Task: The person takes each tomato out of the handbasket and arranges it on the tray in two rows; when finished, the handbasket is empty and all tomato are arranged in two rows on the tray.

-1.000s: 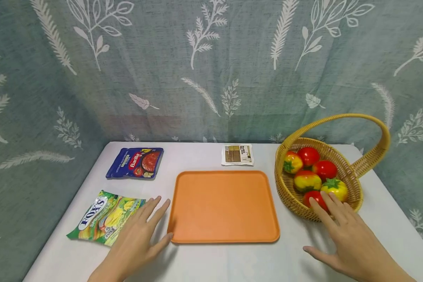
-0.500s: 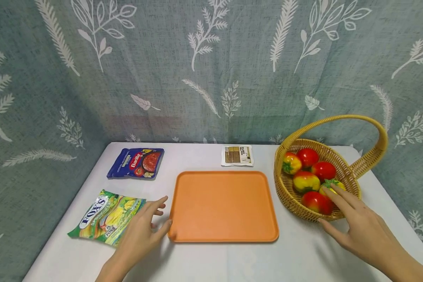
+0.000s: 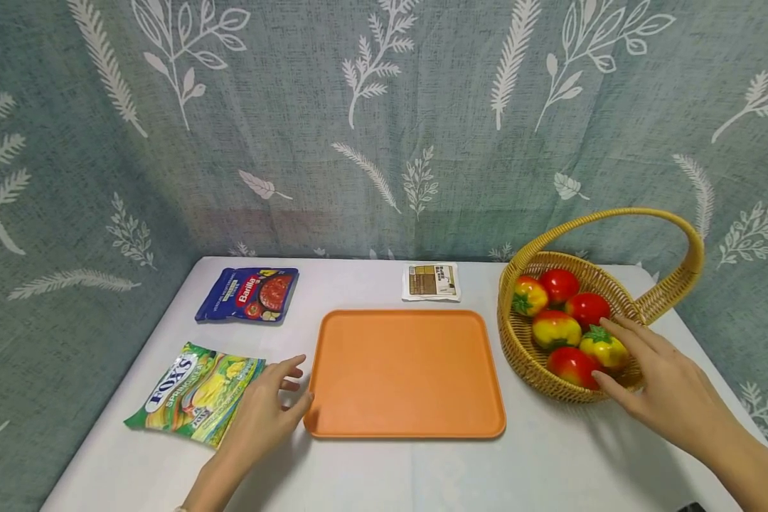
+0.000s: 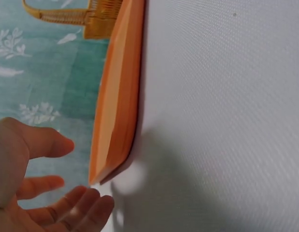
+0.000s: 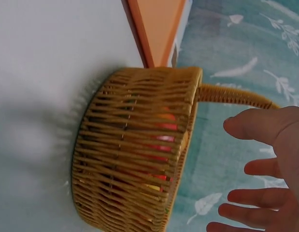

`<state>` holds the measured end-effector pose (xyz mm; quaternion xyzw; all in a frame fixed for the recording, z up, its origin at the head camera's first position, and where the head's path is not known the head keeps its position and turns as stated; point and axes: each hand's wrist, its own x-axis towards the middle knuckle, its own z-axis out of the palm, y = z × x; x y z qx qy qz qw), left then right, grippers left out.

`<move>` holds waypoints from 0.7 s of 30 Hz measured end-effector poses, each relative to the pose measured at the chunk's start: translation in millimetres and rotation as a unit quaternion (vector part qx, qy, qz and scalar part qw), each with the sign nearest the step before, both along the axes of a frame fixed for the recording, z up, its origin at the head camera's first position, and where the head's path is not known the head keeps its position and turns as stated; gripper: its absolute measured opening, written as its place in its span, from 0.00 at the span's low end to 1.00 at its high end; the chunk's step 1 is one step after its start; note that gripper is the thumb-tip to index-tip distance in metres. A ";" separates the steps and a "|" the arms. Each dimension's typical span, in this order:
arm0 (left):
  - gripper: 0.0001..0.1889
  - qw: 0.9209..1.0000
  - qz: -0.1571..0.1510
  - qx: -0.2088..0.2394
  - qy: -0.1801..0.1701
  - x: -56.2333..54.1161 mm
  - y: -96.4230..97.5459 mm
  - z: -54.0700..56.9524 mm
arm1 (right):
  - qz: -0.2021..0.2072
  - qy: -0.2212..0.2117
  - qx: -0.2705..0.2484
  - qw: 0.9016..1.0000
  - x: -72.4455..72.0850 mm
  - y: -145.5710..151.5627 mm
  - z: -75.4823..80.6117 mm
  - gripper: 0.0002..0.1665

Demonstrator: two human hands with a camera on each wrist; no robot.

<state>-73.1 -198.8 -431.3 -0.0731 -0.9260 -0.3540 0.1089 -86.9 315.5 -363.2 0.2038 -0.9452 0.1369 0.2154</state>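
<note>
My right hand [image 3: 668,384] hovers over the near right rim of a wicker basket [image 3: 525,366], fingers spread and holding nothing. Inside the basket lie several red and yellow toy fruits; a yellow one with a green leafy top [image 3: 604,348] and a red one [image 3: 572,368] are nearest my fingertips. In the right wrist view the basket's woven side [image 5: 125,154] stands beside the hand. My left hand [image 3: 265,412], fingers loosely bent and holding nothing, is between a green Fox's packet [image 3: 195,395] and the left edge of an orange tray [image 3: 406,377].
A blue Barilla pouch [image 3: 248,295] lies at the back left of the white table [image 3: 371,476]. Behind the tray is a small white and brown packet [image 3: 432,281]. The basket's tall handle [image 3: 614,213] arches above it. A patterned curtain [image 3: 294,142] stands along the back.
My right hand has moved right and slightly up along the basket's near rim, uncovering the red fruit and then the yellow one. The left hand's fingers have bent a little more.
</note>
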 end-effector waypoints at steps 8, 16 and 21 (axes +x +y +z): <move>0.31 1.000 0.009 0.013 -0.018 -7.3 2.9 -4.4 | -0.018 -0.035 0.009 0.999 -15.5 10.3 0.1 0.45; 0.31 0.998 0.024 0.018 -0.060 -11.0 4.2 -4.6 | -0.015 -0.065 0.021 0.998 -30.0 18.8 -2.8 0.42; 0.31 0.997 0.026 0.020 -0.064 -14.0 4.5 -6.3 | -0.014 -0.069 0.025 0.997 -37.4 24.5 -7.0 0.42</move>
